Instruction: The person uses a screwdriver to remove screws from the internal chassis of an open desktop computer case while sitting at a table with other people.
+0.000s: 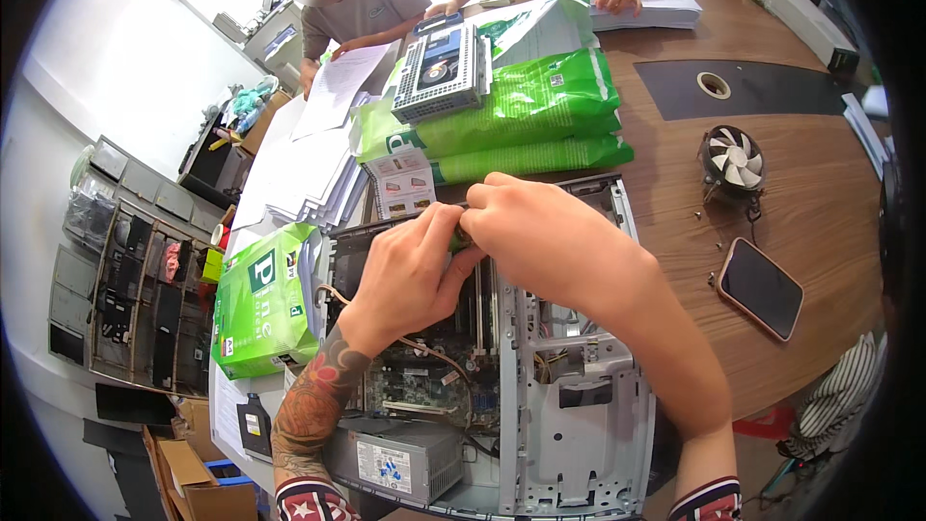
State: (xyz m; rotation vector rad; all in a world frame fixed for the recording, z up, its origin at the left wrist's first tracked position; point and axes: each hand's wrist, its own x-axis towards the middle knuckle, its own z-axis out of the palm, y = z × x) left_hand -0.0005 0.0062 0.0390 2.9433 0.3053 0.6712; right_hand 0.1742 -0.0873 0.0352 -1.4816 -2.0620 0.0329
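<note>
An open desktop computer case (579,425) lies on its side before me. Its green circuit board (415,381) and a silver power supply (400,463) show inside. Above the far part of the case, my left hand (410,265) and my right hand (531,232) meet with bent, pinching fingers. A sliver of something greenish shows between the fingertips, but the fingers hide most of it and I cannot tell what it is. A thin cable (439,355) runs across the board beneath my left hand.
Green paper packs (521,116) carry a metal drive cage (439,72); another pack (270,304) stands left of the case. A cooling fan (735,159), phone (762,287) and small screws lie on the right. Two people handle papers (338,87) across the table.
</note>
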